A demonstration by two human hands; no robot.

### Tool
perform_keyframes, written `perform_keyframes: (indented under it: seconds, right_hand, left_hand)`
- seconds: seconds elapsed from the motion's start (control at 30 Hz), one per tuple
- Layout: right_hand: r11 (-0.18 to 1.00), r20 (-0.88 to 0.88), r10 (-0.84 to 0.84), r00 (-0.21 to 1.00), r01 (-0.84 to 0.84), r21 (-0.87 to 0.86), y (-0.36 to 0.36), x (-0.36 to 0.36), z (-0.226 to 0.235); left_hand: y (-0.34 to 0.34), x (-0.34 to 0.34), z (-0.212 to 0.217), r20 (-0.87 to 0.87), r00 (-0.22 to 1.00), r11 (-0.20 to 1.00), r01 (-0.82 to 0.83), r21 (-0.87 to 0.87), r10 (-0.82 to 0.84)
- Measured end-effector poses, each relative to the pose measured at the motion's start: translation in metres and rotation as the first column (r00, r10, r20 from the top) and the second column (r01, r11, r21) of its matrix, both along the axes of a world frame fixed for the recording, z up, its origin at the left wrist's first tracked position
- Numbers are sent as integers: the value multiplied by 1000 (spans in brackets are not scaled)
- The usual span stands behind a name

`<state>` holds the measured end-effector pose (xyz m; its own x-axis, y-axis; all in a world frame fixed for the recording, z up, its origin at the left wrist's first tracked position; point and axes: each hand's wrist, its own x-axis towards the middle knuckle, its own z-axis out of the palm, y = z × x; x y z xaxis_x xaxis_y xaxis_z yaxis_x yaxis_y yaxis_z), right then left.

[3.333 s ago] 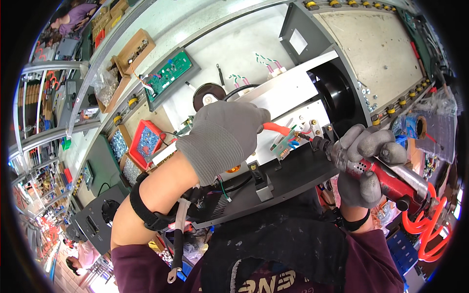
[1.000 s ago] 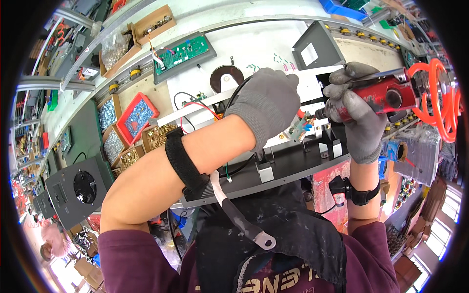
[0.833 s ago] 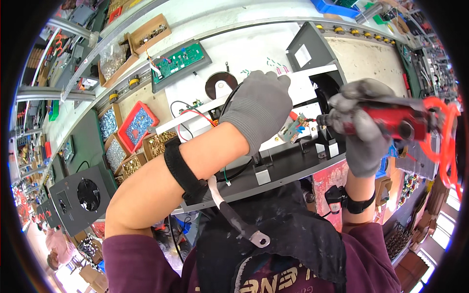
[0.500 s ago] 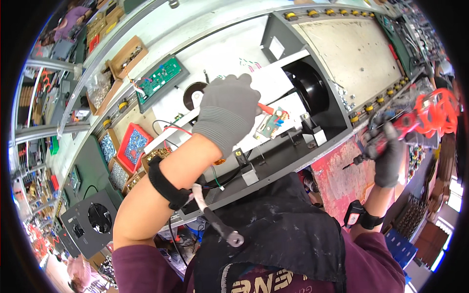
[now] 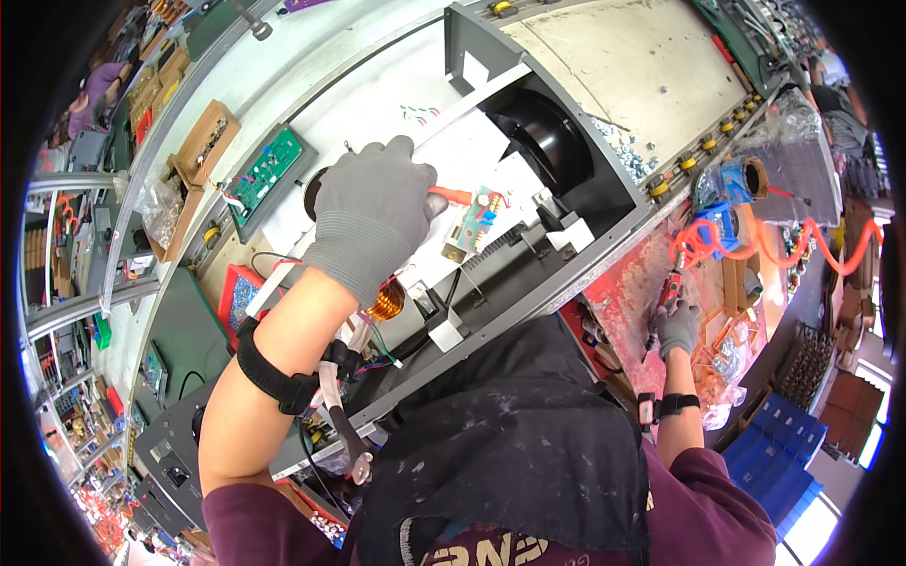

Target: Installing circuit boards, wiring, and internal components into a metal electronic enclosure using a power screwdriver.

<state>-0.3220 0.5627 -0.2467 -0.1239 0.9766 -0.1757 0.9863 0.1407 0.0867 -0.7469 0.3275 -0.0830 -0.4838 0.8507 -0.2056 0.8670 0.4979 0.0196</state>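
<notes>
Your left hand: curled over red lead, grip unclear | right hand, 3 o'clock: closed round driver | risk: tugging lead could shift board.

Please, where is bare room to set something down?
Mostly bare: worn beige board, between dark grey metal housing and yellow rollers; also scuffed red surface, between housing and grey gloved right hand. Crowded: the board's edge with silver fasteners, and around the grey gloved left hand.
</notes>
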Motion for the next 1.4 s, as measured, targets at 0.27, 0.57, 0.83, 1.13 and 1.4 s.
perform_keyframes:
  seconds: [0.27, 0.57, 0.83, 1.13, 1.4]
  right_hand:
    - [820, -825, 405, 395, -557, 136, -51, -177, 155]
    - [107, -407, 912, 55, -988, 107, -74, -320, 154]
    - [35, -689, 712, 136, -987, -159, -44, -331, 136]
    - [-42, -859, 390, 332, -925, -377, -39, -340, 125]
    - [-153, -704, 656, -272, -961, 228, -60, -303, 137]
  left_hand:
    - [-6, -2, -4, -11, 1000, 998, 10, 66, -9]
    - [-9, -6, -8, 34, 999, 994, -5, 110, 1]
    - [-7, -7, -10, 1, 1000, 996, 8, 83, -8]
    - [-5, -3, -14, -78, 997, 999, 29, 43, -25]
    - [-1, -1, -15, -102, 995, 999, 12, 36, -8]
